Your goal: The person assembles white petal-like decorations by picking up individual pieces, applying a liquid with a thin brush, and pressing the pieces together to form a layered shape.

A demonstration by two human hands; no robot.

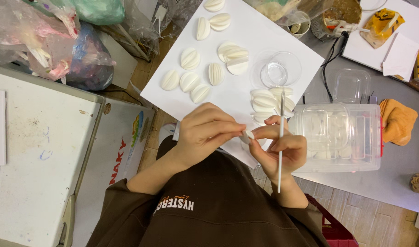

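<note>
1. Right now, the left hand [205,132] pinches a small white ridged clay petal [247,136] between thumb and fingertips, its grip closed on one side of the piece.
2. Opposite, the right hand [282,148] touches the same petal with its fingertips, and its grip also clasps a thin white stick tool [281,137], held upright along the fingers.
3. Just beyond the petal lies a large white paper sheet [255,41] on the grey desk [392,174], carrying many similar white ridged shells [191,58].
4. Past the petal, on that sheet, sits a clear round plastic dish [275,69].
5. Beside the right hand stands a clear plastic box [342,137].
</note>
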